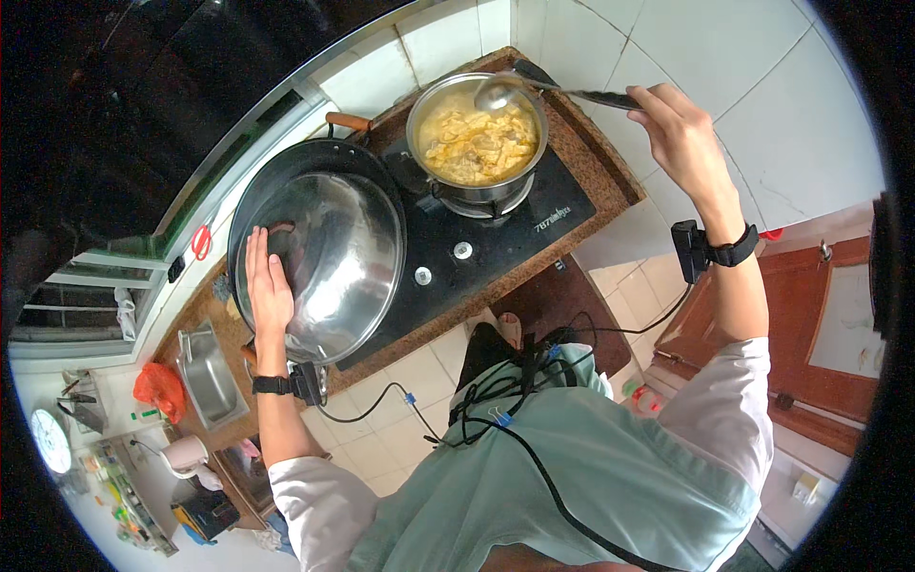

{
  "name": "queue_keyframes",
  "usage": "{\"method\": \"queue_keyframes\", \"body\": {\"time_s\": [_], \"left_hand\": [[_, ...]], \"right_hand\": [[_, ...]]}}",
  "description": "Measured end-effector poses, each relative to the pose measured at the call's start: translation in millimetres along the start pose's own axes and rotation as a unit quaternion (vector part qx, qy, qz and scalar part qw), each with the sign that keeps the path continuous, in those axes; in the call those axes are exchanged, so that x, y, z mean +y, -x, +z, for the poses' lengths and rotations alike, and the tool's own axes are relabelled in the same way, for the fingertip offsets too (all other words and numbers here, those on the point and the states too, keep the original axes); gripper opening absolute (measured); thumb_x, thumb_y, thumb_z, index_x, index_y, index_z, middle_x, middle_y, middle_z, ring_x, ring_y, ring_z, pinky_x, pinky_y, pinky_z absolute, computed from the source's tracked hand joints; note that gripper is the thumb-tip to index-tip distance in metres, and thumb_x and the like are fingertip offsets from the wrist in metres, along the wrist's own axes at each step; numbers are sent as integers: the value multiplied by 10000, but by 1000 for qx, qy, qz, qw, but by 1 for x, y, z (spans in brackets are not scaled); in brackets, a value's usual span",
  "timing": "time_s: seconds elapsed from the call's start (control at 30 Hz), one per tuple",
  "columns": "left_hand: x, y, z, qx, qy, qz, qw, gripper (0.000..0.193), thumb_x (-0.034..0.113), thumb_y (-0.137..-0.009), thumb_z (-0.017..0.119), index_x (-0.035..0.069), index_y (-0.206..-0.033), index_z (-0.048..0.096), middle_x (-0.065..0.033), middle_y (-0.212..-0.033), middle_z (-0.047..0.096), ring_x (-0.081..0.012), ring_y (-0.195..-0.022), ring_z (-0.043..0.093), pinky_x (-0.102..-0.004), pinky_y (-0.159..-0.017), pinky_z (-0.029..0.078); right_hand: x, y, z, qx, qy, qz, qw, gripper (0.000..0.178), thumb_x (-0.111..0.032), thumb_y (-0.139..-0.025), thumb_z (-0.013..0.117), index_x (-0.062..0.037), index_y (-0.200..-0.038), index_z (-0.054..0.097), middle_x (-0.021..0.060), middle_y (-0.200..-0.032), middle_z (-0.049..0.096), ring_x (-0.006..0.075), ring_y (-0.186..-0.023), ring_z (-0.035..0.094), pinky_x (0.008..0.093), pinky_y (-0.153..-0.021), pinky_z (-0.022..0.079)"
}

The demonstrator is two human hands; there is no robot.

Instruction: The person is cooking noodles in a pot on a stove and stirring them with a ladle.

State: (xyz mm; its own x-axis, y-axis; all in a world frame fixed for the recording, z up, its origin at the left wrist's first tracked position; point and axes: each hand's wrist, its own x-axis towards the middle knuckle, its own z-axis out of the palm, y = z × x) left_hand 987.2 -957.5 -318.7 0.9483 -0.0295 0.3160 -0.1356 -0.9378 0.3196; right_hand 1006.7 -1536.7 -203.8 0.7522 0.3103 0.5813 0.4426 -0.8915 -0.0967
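At the far side of the stove, a metal pot (545,143) holds yellowish broth with yellow pieces (481,148) in it. My right hand (679,133), up at the right, grips the dark handle of a ladle (591,94). The ladle's metal bowl is at the pot's far part, and whether it touches the broth I cannot tell. On the left, a shiny domed lid (348,257) lies in a black wok (376,172). My left hand (270,286) is over the lid's left part, fingers stretched and thumb apart, close to the lid's brown handle. Contact with the lid is unclear.
Both pans stand on a black gas cooktop (515,238) set in a brown stone counter. A tiled wall (610,57) rises behind and right. Left are a steel sink (212,377), an orange-red bag (159,389) and red scissors (201,242). Black cables (543,458) hang before my apron.
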Motion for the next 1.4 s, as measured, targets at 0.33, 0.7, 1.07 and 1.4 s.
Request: {"method": "queue_keyframes", "body": {"time_s": [0.33, 0.7, 1.07, 1.4], "left_hand": [[-1, -1, 0, -1, 7, 3, 1000, 466, 198, -1060, 351, 25, -1484, 438, -168, -1571, 389, -331, -1484, 309, -408, -1224, 223], [5, 0, -2, -7, 4, -14, 1000, 462, 194, -1058, 351, 39, -1483, 445, -165, -1578, 375, -333, -1486, 303, -412, -1224, 229], [5, 1, -2, -9, -9, -5, 1000, 473, 192, -1052, 362, 20, -1488, 426, -163, -1579, 374, -329, -1489, 295, -407, -1224, 228], [1, 0, -1, -2, -10, 11, 1000, 468, 161, -1044, 370, 18, -1485, 431, -165, -1571, 386, -331, -1482, 309, -407, -1219, 240]], "right_hand": [[-4, -6, 37, -126, 34, -58, 990, 355, 9, -796, 601, 43, -1148, 635, 160, -982, 619, 353, -972, 632, 434, -836, 543], [-2, -21, 15, -38, 39, -35, 998, 244, -102, -880, 647, 6, -1099, 636, 152, -931, 620, 362, -878, 647, 444, -743, 544], [1, -34, 34, -51, 50, -21, 997, 176, -179, -939, 630, -9, -982, 637, 169, -858, 634, 387, -767, 651, 465, -682, 535], [1, -26, 109, -116, 29, -93, 988, 193, -68, -862, 624, 24, -1032, 621, 177, -922, 640, 376, -816, 666, 463, -708, 556]]}}
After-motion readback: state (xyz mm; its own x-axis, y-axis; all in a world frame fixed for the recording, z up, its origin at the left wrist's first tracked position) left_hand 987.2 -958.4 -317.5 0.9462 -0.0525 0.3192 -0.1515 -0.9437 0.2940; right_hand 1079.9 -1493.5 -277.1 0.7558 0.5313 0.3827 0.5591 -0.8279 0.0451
